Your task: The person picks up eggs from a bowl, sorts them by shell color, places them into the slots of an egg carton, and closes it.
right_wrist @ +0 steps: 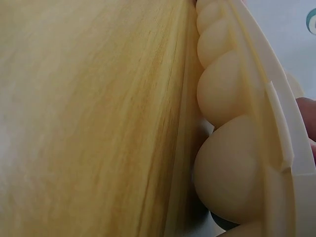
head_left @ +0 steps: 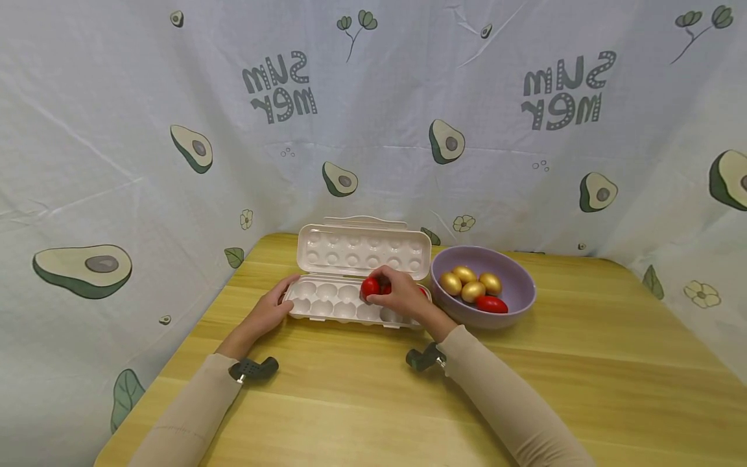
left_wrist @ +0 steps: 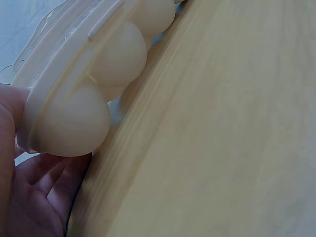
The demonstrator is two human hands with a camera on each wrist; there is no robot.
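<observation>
A white plastic egg box [head_left: 335, 317] stands on the table with its dimpled lid [head_left: 364, 244] raised at the back. At the box's left end, my left hand [head_left: 270, 312] grips the edge; the left wrist view shows the thumb at the rim and fingers [left_wrist: 47, 185] underneath. My right hand [head_left: 404, 296] pinches a red egg [head_left: 370, 287] over the back row of cups. More red shows behind its fingers and at the box's right end, mostly hidden by the hand. In the right wrist view only a bit of the fingers [right_wrist: 308, 118] appears beyond the rim.
Right of the box, close beside it, stands a purple bowl [head_left: 519, 285] with several gold eggs [head_left: 473, 292] and a red egg [head_left: 492, 304]. Behind the wooden table [head_left: 327, 402] hangs a white cloth [head_left: 385, 97] printed with avocados.
</observation>
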